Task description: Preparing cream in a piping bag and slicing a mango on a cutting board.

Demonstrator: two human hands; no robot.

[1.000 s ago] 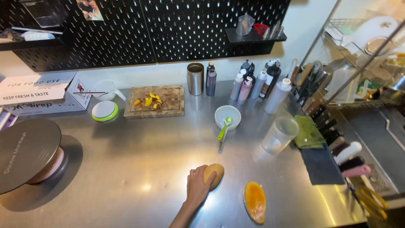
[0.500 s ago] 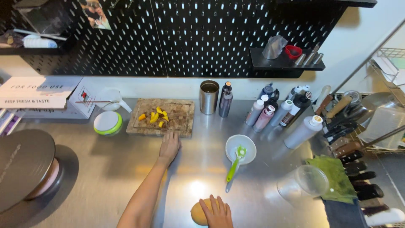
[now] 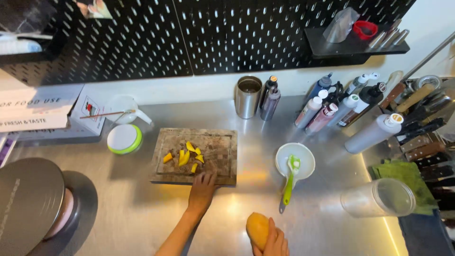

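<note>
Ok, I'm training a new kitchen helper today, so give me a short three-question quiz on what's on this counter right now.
1. True or false: the right hand holds a whole mango.
2. What does the left hand touch? A) the clear tumbler lying on its side B) the near edge of the wooden cutting board C) the steel cup
3. Fill in: the green-handled spatula rests with its head in the white ____.

Key: 1 true. 2 B; yellow mango pieces lie on that board, just beyond the fingers. 3 bowl.
</note>
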